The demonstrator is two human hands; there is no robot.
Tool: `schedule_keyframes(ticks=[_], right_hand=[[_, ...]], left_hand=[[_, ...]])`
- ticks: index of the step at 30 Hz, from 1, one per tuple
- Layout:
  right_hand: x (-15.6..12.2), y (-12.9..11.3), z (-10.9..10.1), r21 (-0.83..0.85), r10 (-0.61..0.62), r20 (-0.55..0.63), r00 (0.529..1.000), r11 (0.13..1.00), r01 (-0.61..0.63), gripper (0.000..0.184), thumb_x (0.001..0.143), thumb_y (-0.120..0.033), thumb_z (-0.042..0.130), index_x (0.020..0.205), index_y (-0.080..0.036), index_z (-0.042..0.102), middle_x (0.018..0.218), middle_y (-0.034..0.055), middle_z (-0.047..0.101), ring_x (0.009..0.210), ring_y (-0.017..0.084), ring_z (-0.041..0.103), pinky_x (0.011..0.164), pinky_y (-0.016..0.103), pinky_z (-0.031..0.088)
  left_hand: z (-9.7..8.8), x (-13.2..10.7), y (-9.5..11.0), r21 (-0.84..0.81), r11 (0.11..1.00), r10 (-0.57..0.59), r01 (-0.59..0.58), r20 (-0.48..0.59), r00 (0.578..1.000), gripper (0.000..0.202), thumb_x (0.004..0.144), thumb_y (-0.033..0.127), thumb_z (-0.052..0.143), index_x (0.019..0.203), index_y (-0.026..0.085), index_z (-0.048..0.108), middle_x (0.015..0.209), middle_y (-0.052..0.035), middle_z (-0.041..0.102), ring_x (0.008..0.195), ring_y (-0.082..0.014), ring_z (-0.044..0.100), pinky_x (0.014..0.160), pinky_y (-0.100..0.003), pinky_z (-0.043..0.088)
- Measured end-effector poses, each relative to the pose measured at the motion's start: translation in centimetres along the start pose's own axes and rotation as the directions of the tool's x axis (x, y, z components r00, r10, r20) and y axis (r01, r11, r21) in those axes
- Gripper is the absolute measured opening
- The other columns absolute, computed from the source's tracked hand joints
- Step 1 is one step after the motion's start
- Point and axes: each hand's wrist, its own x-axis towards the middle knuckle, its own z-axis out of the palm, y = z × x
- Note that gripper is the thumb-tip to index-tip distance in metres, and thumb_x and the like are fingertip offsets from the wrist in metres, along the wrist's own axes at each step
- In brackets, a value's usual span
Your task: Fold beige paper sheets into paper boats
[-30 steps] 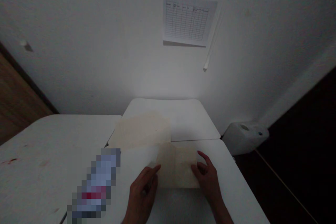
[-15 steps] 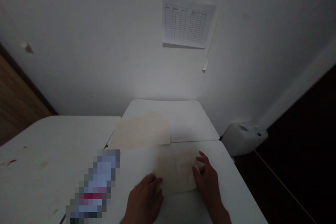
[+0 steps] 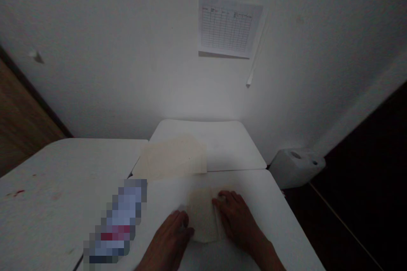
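A thin beige sheet [image 3: 202, 220], cloth or paper, I cannot tell which, lies on the white table in front of me. Its right part is folded over toward the left. My right hand [image 3: 233, 216] is closed at the fold, fingertips bent down on the sheet. Beside the left edge is my left hand [image 3: 171, 233], its fingers curved and the thumb apart from them, the thumb tip at the sheet's edge. Farther back, a larger beige sheet [image 3: 173, 159] lies flat across the seam between two tabletops.
A pixelated oblong item [image 3: 117, 216] lies to the left. Another white tabletop [image 3: 38, 203] with reddish stains adjoins on that side. A printed table sheet [image 3: 227, 27] hangs on the wall. A white plastic container [image 3: 295, 169] stands right of the table, above dark floor.
My right hand has moved left, bringing the sheet's right part over with it, so the sheet looks narrower. My left hand has shifted slightly left and stays by the left edge.
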Motion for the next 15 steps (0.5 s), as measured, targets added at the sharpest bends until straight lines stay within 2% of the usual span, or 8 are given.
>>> schedule_keyframes(ticks=[3, 6, 10, 15], right_hand=[[-0.2, -0.2, -0.3, 0.015, 0.012, 0.056, 0.998, 1.000, -0.013, 0.054, 0.084, -0.014, 0.049, 0.134, -0.033, 0.048, 0.133, 0.0060, 0.049, 0.121, 0.025, 0.043, 0.103, 0.043, 0.033], [-0.2, -0.4, -0.4, 0.029, 0.028, 0.122, 0.992, 0.999, -0.031, 0.057, 0.082, -0.024, 0.054, 0.137, -0.035, 0.044, 0.134, 0.0055, 0.047, 0.124, 0.027, 0.040, 0.106, 0.045, 0.028], [-0.1, -0.2, -0.9, 0.051, 0.025, 0.178, 0.984, 0.998, -0.034, 0.060, 0.082, -0.036, 0.057, 0.139, -0.034, 0.040, 0.141, 0.0050, 0.041, 0.130, 0.029, 0.034, 0.110, 0.047, 0.021], [-0.4, 0.1, -2.0, 0.069, -0.007, 0.228, 0.974, 0.998, -0.009, 0.062, 0.078, -0.041, 0.060, 0.137, -0.031, 0.043, 0.141, 0.0058, 0.042, 0.130, 0.029, 0.034, 0.109, 0.046, 0.022]], left_hand=[[-0.7, -0.5, -0.6, -0.055, 0.988, 0.140, -0.141, -0.012, 0.990, 0.024, 0.086, 0.011, 0.051, 0.103, 0.023, 0.063, 0.121, -0.0079, 0.065, 0.113, -0.0251, 0.060, 0.094, -0.043, 0.052], [-1.5, -0.4, -0.9, -0.130, 0.974, 0.191, -0.188, 0.010, 0.982, 0.029, 0.085, 0.012, 0.053, 0.112, 0.022, 0.060, 0.130, -0.0066, 0.061, 0.123, -0.0238, 0.053, 0.101, -0.042, 0.049], [-2.3, 0.3, -0.8, -0.269, 0.955, 0.165, -0.127, 0.125, 0.978, 0.033, 0.079, 0.006, 0.052, 0.105, 0.024, 0.063, 0.128, -0.0037, 0.063, 0.123, -0.0216, 0.054, 0.102, -0.039, 0.049], [-2.5, 0.5, -0.8, -0.351, 0.935, 0.102, -0.052, 0.123, 0.987, 0.027, 0.081, 0.008, 0.052, 0.099, 0.023, 0.064, 0.124, -0.0048, 0.065, 0.122, -0.0217, 0.055, 0.102, -0.039, 0.048]])
